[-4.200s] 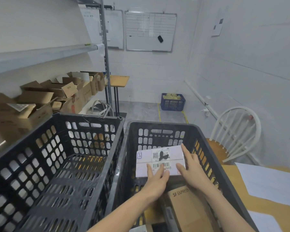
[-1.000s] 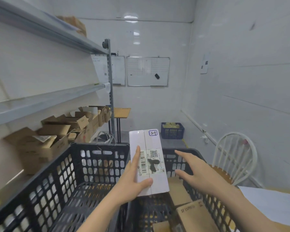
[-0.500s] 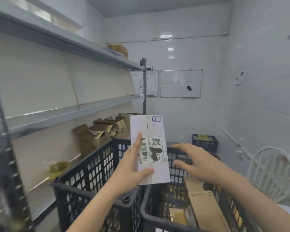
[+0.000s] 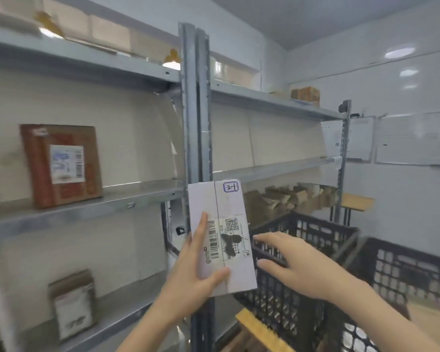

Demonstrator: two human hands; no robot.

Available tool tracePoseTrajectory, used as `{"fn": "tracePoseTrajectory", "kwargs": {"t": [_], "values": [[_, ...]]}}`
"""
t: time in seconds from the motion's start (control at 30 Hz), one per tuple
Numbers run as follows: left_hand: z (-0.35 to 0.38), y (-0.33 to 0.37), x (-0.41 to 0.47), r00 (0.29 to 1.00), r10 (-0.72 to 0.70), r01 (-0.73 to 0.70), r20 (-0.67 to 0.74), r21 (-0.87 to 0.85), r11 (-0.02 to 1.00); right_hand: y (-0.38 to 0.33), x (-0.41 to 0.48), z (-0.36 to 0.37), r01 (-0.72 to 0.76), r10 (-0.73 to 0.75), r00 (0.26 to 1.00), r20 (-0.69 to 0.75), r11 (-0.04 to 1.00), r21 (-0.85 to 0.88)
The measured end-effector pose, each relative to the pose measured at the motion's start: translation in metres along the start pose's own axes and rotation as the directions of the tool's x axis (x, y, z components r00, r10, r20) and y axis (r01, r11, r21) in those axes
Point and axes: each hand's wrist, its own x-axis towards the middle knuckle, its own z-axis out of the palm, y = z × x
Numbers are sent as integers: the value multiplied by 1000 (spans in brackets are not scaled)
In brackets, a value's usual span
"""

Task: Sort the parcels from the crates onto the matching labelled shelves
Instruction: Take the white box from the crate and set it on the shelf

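One flat white cardboard box (image 4: 221,224): upright, printed label facing outward, likely for reading its handwritten mark.
Left hand (image 4: 196,273): grips box's lower end.
Right hand (image 4: 297,265): fingers spread, empty, beside box.

white parcel (image 4: 229,207): upright, barcode label facing camera, boxed handwritten mark at top corner, gripped by left hand (image 4: 196,273) | brown parcel (image 4: 61,165): standing on middle shelf (image 4: 107,199) | black crate (image 4: 290,288): right, beside second crate (image 4: 412,275)

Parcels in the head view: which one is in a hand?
The white parcel, held upright by the left hand; the red-brown parcel and the lower brown parcel stand on the shelves, untouched.
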Motion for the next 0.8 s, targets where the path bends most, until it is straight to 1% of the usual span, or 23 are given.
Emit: {"fn": "tracePoseTrajectory", "kwargs": {"t": [0.07, 0.27, 0.33, 0.5, 0.63, 0.7, 0.8], "values": [[-41, -2, -30, 998, 10, -7, -61, 47, 999, -42, 5, 11, 69, -69, 998, -3, 996, 55], [-175, 1, -133, 966, -39, 80, -254, 154, 985, -181, 15, 37, 244, -245, 969, -17, 952, 186], [-219, 4, -168, 956, -35, 94, -290, 194, 976, -229, 18, 49, 275, -279, 960, -19, 929, 247], [-332, 15, -266, 929, -66, 182, -365, 295, 938, -364, 11, 81, 345, -357, 933, -42, 858, 381], [-407, 28, -341, 912, -88, 239, -401, 344, 908, -461, 1, 110, 420, -451, 892, -37, 793, 442], [-442, 35, -377, 895, -123, 297, -428, 369, 881, -506, -2, 122, 452, -499, 866, -32, 754, 477], [-491, 42, -432, 843, -182, 381, -506, 325, 865, -575, -7, 135, 501, -581, 814, -17, 687, 526]]}}
